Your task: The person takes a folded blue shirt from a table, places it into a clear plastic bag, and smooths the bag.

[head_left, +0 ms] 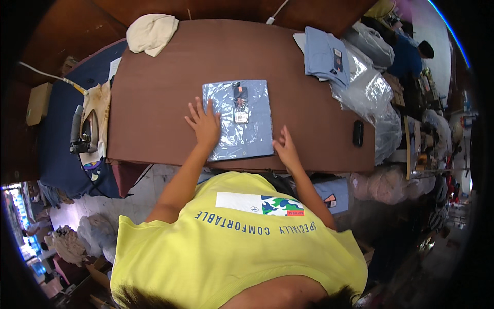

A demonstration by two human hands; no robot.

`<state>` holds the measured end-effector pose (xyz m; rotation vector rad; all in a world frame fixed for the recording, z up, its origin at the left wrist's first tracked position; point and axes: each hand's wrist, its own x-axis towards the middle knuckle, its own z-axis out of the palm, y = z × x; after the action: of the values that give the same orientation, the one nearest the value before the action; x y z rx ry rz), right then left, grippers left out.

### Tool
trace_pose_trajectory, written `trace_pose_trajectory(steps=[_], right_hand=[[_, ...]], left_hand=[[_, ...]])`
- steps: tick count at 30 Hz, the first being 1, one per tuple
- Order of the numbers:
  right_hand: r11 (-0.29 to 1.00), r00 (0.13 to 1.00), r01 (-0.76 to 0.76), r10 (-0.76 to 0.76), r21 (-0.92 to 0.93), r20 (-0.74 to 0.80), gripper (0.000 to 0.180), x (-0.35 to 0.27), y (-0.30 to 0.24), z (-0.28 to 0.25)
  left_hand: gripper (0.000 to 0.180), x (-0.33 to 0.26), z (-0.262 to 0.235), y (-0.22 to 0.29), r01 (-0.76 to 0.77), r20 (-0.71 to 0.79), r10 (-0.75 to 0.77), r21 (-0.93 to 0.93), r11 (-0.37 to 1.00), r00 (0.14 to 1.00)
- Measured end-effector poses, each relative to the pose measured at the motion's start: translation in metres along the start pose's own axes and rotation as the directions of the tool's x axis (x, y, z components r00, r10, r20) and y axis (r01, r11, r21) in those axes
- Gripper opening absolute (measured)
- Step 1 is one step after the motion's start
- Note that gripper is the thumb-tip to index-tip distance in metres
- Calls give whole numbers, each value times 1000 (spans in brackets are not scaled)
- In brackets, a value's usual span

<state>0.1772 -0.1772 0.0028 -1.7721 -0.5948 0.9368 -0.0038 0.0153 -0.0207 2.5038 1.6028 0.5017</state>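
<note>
Brown surface [170,87], wide and long, filling the upper middle of the view. At about 9 o'clock, a dark blue ironing pad [51,139] with an iron [82,131] resting on a stained cloth. At 2 o'clock, a heap of clear plastic bags [368,90], and on its near side a stack of folded blue shirts [324,54]. At 11 o'clock, a cream cloth bundle [151,33] on the far edge.

At centre, toward the near edge: a folded light blue shirt in a clear bag [239,119], lying flat with a hang tag on top. Left hand [205,125] spread open, palm pressing on the bag's left edge, gripping nothing. Right hand [286,149] open too, fingers down at the bag's lower right corner, touching rather than clutching. At 3 o'clock from the bag, a small black object [358,133], well apart.

Probably smoothing or squaring the packed shirt. Best done with flat palms, sweeping outward from the middle to push trapped air toward the open end, holding one edge pinned so the slick film stays put, and avoiding the tag.
</note>
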Motion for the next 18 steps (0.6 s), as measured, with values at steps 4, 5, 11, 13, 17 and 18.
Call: trace_pose_trajectory(steps=[4, 5, 11, 13, 17, 18], right_hand=[[987, 986, -111, 95, 115, 135, 74, -2, 2, 17], [990, 984, -86, 68, 112, 162, 73, 3, 1, 27], [958, 934, 251, -203, -137, 293, 54, 25, -47, 57], [976, 945, 198, -165, -93, 282, 46, 32, -44, 48], [991, 979, 127, -118, -42, 169, 32, 34, -19, 14], [988, 984, 136, -125, -79, 129, 30, 39, -6, 0]], left_hand=[[76, -41, -42, 32, -506, 234, 555, -239, 828, 798], [80, -53, -45, 35, -531, 264, 584, -247, 811, 768], [87, -2, -31, -39, -484, 261, 494, -105, 869, 829], [85, 36, -40, -84, -553, 239, 549, -56, 831, 801], [82, 96, -56, -148, -471, 267, 422, 157, 868, 866], [80, 104, -54, -158, -454, 175, 426, 177, 873, 888]])
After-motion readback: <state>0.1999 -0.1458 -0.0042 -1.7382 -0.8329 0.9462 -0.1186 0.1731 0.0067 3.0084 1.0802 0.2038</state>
